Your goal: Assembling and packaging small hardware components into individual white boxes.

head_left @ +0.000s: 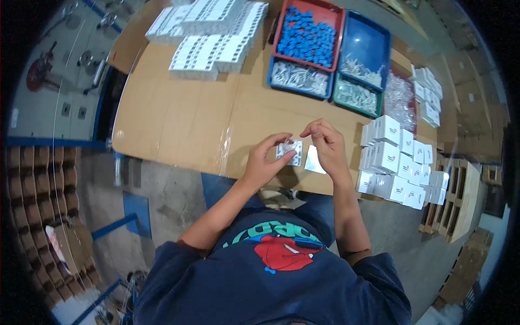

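My left hand (265, 158) pinches a small clear plastic bag (287, 145) just above a small flat white carton (290, 154) that lies on the cardboard-covered table (184, 119). My right hand (325, 142) is beside it with fingers curled, its fingertips near the bag's upper right corner; whether it grips the bag I cannot tell. A second small flat white piece (314, 160) lies under my right hand.
Small white boxes (398, 162) are stacked at the right. Flat white cartons (211, 32) lie piled at the back. A red bin of blue parts (309, 35), blue bins (365, 51) and a green bin (356, 96) of small silvery parts stand behind. Wooden pallets (455, 200) sit right.
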`<state>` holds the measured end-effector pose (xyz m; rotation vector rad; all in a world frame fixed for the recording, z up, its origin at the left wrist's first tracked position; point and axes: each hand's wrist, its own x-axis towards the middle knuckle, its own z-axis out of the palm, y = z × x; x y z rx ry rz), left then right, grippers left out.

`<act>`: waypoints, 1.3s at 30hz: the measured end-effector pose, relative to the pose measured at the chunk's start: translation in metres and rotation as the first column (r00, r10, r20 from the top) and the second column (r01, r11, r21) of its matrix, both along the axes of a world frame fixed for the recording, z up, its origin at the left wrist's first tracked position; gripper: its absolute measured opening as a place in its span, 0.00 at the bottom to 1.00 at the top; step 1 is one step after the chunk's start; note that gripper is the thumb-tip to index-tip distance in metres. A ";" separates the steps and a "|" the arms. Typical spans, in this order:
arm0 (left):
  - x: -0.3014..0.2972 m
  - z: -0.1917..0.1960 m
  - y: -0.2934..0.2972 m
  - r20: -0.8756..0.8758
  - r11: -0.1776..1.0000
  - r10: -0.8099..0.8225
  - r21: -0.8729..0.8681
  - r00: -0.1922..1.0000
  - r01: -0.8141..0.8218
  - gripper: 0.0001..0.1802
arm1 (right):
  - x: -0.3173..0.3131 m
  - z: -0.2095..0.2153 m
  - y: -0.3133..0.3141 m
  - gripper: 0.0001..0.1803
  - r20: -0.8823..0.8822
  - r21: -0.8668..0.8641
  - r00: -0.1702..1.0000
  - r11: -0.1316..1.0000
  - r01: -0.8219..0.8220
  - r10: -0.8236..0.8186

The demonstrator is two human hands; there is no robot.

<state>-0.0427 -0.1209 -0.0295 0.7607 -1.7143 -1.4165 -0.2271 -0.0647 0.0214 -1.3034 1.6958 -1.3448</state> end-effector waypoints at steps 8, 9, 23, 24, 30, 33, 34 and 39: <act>0.015 -0.017 0.014 0.032 0.985 -0.067 0.164 0.997 0.060 0.22 | -0.142 -0.062 -0.058 0.11 -0.383 0.137 0.893 0.941 0.309 -0.238; 0.016 -0.019 0.016 0.027 0.985 -0.085 0.153 0.996 0.080 0.22 | -0.168 -0.070 -0.066 0.11 -0.442 0.087 0.854 0.934 0.347 -0.276; 0.029 -0.018 0.024 0.135 0.970 -0.126 0.224 0.983 0.093 0.22 | -0.357 -0.141 -0.126 0.06 -0.812 0.034 0.455 0.749 0.662 -0.366; 0.027 -0.019 0.024 0.145 0.970 -0.127 0.226 0.981 0.092 0.22 | -0.360 -0.147 -0.127 0.06 -0.792 -0.037 0.428 0.734 0.678 -0.435; 0.018 -0.022 0.026 0.158 0.965 -0.155 0.236 0.975 0.116 0.22 | -0.365 -0.143 -0.140 0.11 -0.694 -0.087 0.535 0.794 0.602 -0.482; 0.014 -0.020 0.024 0.153 0.964 -0.171 0.232 0.973 0.132 0.23 | -0.373 -0.131 -0.144 0.13 -0.611 -0.062 0.615 0.804 0.591 -0.499; 0.014 -0.019 0.024 0.149 0.963 -0.172 0.235 0.974 0.134 0.23 | -0.374 -0.127 -0.146 0.14 -0.572 -0.044 0.643 0.802 0.596 -0.509; 0.009 -0.022 0.024 0.143 0.962 -0.185 0.230 0.972 0.150 0.22 | -0.389 -0.117 -0.142 0.09 -0.626 -0.076 0.598 0.802 0.593 -0.501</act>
